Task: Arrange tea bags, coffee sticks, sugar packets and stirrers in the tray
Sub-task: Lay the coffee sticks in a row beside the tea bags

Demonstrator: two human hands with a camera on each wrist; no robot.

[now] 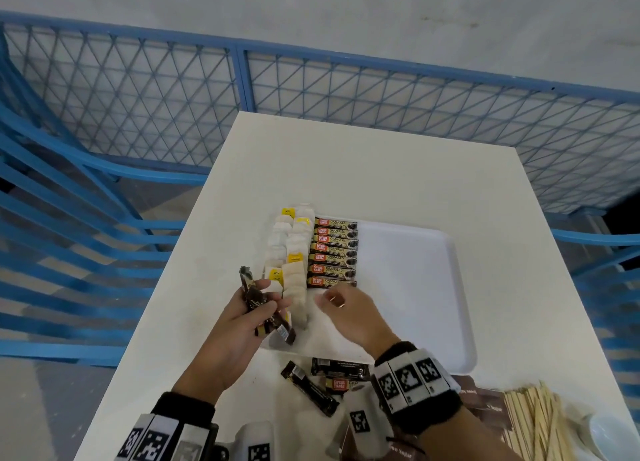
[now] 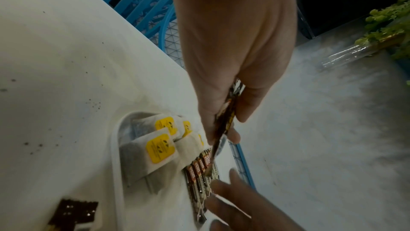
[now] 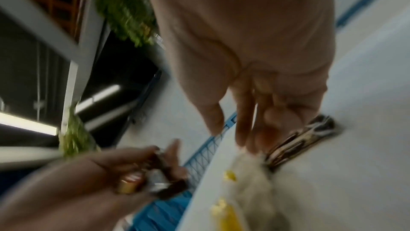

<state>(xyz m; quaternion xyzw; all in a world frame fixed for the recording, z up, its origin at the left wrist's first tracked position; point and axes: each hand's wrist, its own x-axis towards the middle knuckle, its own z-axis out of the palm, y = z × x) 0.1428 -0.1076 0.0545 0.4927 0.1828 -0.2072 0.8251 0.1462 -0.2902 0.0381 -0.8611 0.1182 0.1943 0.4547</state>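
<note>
Nearest item: stirrers [image 1: 540, 422], wooden, loose heap on the desk [image 1: 381, 169], on the near side of the tray [image 1: 433, 287] and off its right corner; none placed; heap cut off by the frame edge. Beside them: brown packets [image 1: 485, 400], taken to be sugar, largely hidden behind the right wrist; none seen in the tray; count not obtainable.

Loose coffee sticks [image 1: 322, 379]: at least three, on the desk just short of the tray's near rim, one partly covered by the right wrist.

Left hand [image 1: 239, 325]: grip closed on a bundle of coffee sticks [image 1: 265, 308], held over the tray's near-left corner; number in the bundle not readable. Right hand [image 1: 349, 313]: grasping nothing, fingers loosely extended over the tray floor just below the last stick laid; fingertip contact not determinable, the right wrist view being blurred.

Laid in tray: coffee stick row [image 1: 334, 252], seven counted, side by side, immediately right of the tea bags [image 1: 291, 249], which are stacked in two overlapping columns along the tray's left edge.

Status, as judged: tea bags done; coffee part done; sugar and stirrers outstanding. Right half of the tray is unfilled.
</note>
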